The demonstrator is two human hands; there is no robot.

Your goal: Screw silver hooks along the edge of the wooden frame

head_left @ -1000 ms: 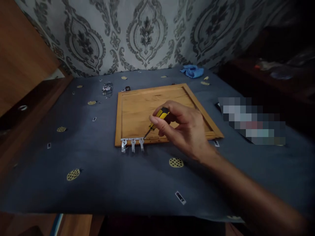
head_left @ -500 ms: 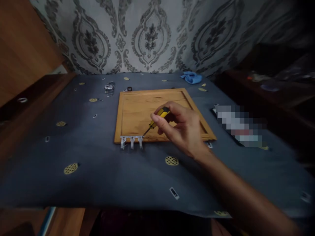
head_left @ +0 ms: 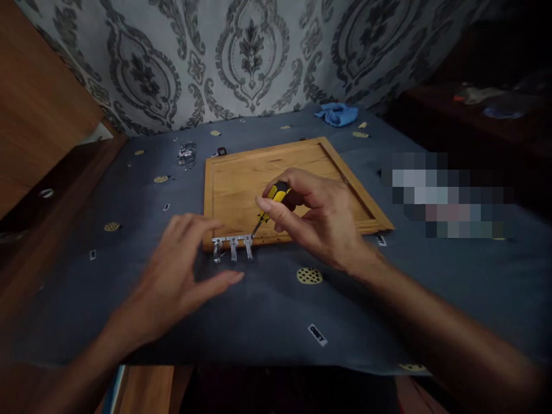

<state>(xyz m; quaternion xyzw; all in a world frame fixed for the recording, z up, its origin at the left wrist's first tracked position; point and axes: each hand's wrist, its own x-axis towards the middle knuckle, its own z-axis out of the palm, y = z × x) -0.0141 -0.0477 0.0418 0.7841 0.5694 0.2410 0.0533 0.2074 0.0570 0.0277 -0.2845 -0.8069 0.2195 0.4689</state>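
Note:
My right hand [head_left: 319, 215] grips a yellow and black screwdriver [head_left: 276, 194] by its handle. The shaft slants down to the left, its tip at the rightmost of three metal hooks [head_left: 233, 246] along the near edge of a framed wooden board [head_left: 276, 155]. These hooks hang over the edge at the board's near left corner. My left hand [head_left: 176, 273], thumb and fingers spread, hovers just left of the hooks and holds nothing. To the right of the hooks, small dark holes mark the board's edge.
A clump of metal hooks [head_left: 187, 154] lies at the back left of the blue-grey tablecloth [head_left: 259, 322]. A small black item [head_left: 221, 151] sits behind the board. Blue cloth [head_left: 338, 114] is bunched at the back; a blurred-out object [head_left: 444, 195] lies on the right.
My left hand has come into view from the lower left and reached up beside the hooks. The right hand keeps the screwdriver at the same hook; the view has shifted slightly.

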